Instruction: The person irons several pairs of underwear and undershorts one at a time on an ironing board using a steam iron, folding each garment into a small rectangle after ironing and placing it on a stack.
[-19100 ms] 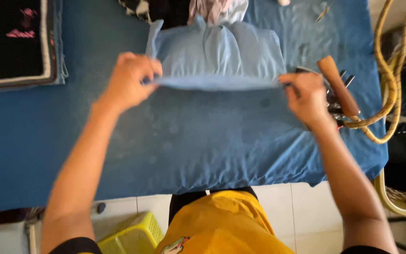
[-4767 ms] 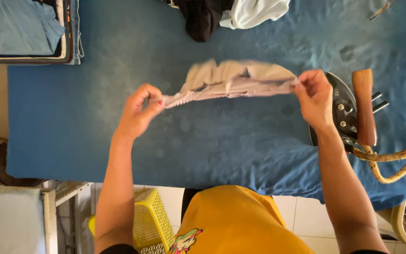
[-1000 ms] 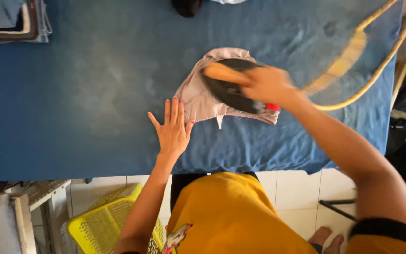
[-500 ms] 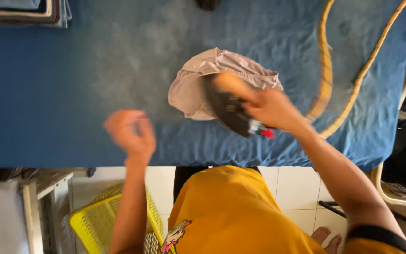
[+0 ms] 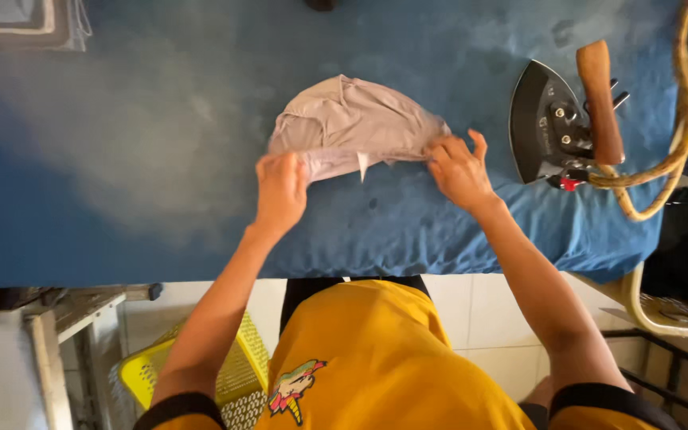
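A small pale grey-beige garment (image 5: 352, 123) lies bunched on the blue-covered ironing table (image 5: 145, 143). My left hand (image 5: 282, 189) pinches its near left edge. At the garment's near right edge, my right hand (image 5: 457, 167) grips the cloth with its fingers curled. A black flat iron (image 5: 551, 119) with a brown wooden handle rests on the table to the right of my right hand, apart from it.
A thick tan cord (image 5: 682, 103) loops from the iron off the table's right side. Folded clothes (image 5: 17, 24) are stacked at the far left corner. A yellow plastic basket (image 5: 224, 374) stands on the tiled floor below the table's near edge.
My right hand has set the iron down at the right of the table and let go of it. Both hands now hold the garment's near edge.
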